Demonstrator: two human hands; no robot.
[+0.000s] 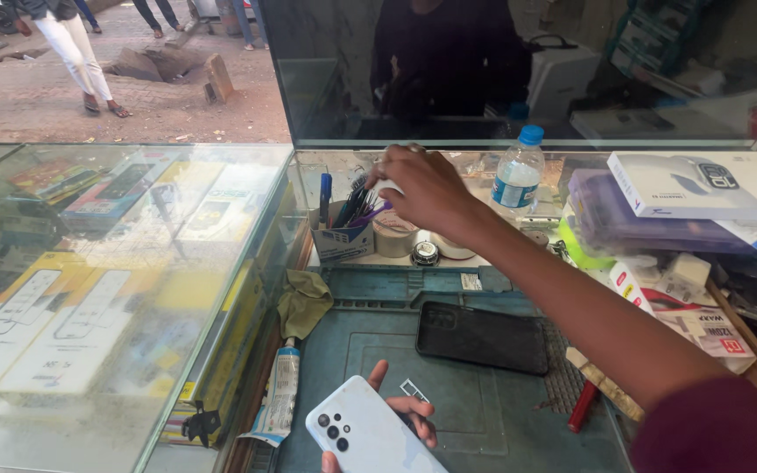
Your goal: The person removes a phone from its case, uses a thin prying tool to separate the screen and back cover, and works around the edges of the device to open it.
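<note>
My left hand (400,413) holds a white smartphone (370,434) back side up at the bottom of the view, over a blue-green work mat (475,412). My right hand (422,188) reaches forward over a small box of pens and tools (343,229) at the back of the bench, fingers pinched around something small and pale that I cannot make out. A black phone case (484,335) lies on the mat between the two hands. A small card tray piece (414,390) lies by my left fingers.
A glass display counter (116,289) with boxed phones fills the left. A water bottle (517,173), tape rolls (396,235), stacked boxes (703,184) and clutter sit at the right. A glue tube (280,390) and green cloth (303,300) lie at the mat's left edge. People walk outside.
</note>
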